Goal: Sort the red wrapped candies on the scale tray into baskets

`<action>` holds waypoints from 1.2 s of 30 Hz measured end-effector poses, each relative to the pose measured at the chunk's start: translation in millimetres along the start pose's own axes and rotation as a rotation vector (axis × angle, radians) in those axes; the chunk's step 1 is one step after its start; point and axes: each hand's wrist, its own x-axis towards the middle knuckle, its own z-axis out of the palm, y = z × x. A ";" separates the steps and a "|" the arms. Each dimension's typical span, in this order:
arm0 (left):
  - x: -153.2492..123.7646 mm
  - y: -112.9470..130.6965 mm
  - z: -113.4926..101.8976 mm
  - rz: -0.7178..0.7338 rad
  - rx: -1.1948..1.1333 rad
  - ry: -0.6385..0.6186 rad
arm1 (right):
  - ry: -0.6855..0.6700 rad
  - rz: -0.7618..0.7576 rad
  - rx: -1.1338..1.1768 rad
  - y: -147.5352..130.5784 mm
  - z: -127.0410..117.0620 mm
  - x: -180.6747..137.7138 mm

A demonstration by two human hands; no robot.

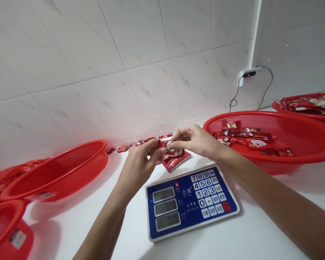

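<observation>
My left hand [141,162] and my right hand [193,140] both pinch a small stack of red sachets [171,145] held just above the far end of a digital scale. More red sachets [176,160] lie on the scale's weighing surface under my hands. The scale's blue panel [191,202] with three displays and a white keypad faces me, a red light lit on it.
A red mesh basket [300,141] at the right holds several red sachets; another filled one [308,104] stands behind it. Empty red baskets [56,173] sit at the left. Loose sachets [124,148] line the tiled wall. A plugged-in adapter [249,75] hangs on the wall.
</observation>
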 end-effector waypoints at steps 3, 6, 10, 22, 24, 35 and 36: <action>0.3 -1.6 2.2 0.000 -0.005 -0.005 | -0.018 0.011 0.009 2.2 -2.1 1.1; 0.3 -1.4 1.9 -0.002 0.002 0.002 | -0.019 0.003 0.025 2.6 -3.2 1.5; 0.8 -2.0 1.8 -0.005 -0.034 -0.011 | -0.009 0.014 0.015 3.3 -3.2 2.2; 5.1 -17.9 -0.2 -0.141 -0.320 0.155 | 0.182 0.005 -0.063 -2.6 -11.9 1.5; 6.3 -24.4 -0.9 -0.172 -0.286 0.090 | 0.218 0.015 -0.080 -6.4 -18.5 -0.2; 6.5 -28.2 -24.1 -0.235 -0.129 0.092 | 0.195 0.084 -0.132 -15.5 -34.4 -4.5; 6.2 -26.8 -24.5 -0.228 -0.135 0.100 | 0.188 0.087 -0.129 -15.0 -34.2 -4.3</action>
